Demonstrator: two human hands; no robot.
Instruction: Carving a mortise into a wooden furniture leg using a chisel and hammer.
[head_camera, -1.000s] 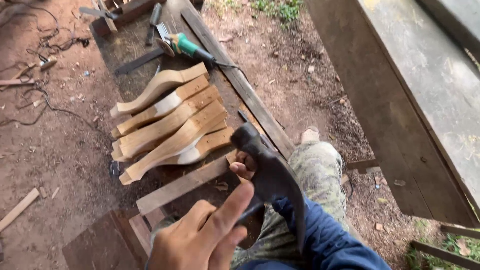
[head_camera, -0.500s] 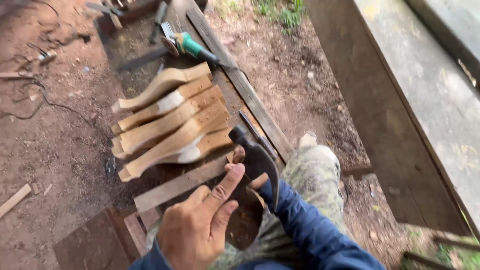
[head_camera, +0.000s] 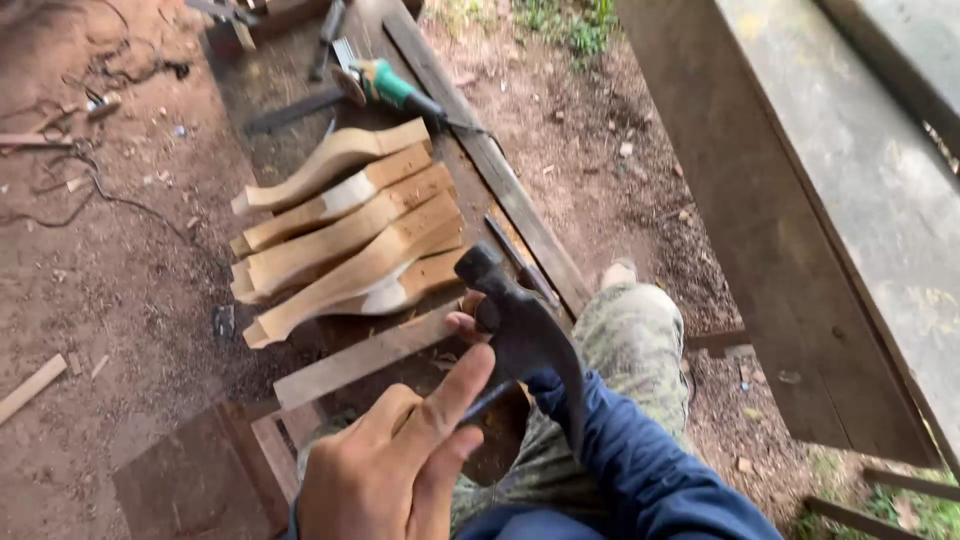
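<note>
So we've got the hammer head (head_camera: 520, 325) up over our lap, right hand (head_camera: 470, 318) mostly hidden behind it so we can't tell its grip, left hand (head_camera: 400, 465) flat-fingered against its underside, and a loose hold could drop it onto our knee (head_camera: 640, 330).

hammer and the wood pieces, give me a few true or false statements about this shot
1. A hammer with a dark metal head is held up over the person's lap. True.
2. The curved wooden pieces stand upright. False: they lie flat, side by side on a board.
3. A green power tool lies beyond the wooden pieces. True.
4. The left hand rests on the dirt. False: it is raised beside the hammer, fingers touching it.
5. The right hand is mostly hidden behind the hammer. True.
</note>
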